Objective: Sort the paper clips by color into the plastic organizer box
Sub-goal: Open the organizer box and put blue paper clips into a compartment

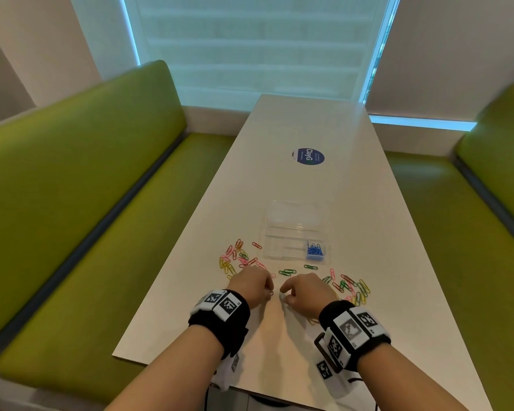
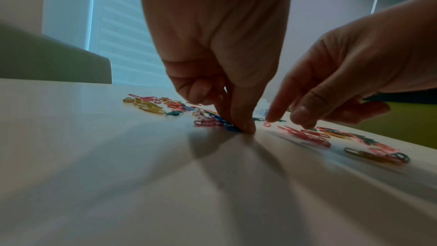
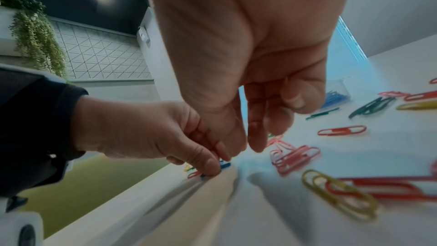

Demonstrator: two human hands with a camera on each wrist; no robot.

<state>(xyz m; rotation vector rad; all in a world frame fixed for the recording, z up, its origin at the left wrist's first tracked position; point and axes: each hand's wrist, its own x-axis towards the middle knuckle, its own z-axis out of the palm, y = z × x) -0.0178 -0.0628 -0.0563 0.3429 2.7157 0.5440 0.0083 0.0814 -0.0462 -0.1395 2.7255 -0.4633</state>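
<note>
The blue paper clip (image 2: 232,128) lies flat on the table (image 1: 279,330), in front of the clear plastic box (image 1: 294,232) on the person's side, and the left hand (image 1: 251,284) is pinching it against the tabletop with thumb and fingertips. The step in hand appears to be gathering the last loose blue clips; the box already holds a bunch of blue clips (image 1: 314,252) in its near right compartment. The next move probably calls for lifting this thin clip cleanly and carrying it forward to that compartment. The right hand (image 1: 301,289) hovers just beside the left, its forefinger stretched down toward the table and the other fingers loosely curled, holding nothing. Red, pink, yellow and green clips (image 1: 238,259) lie scattered left and right of the box, some overlapping, and could snag on the pinched clip.
</note>
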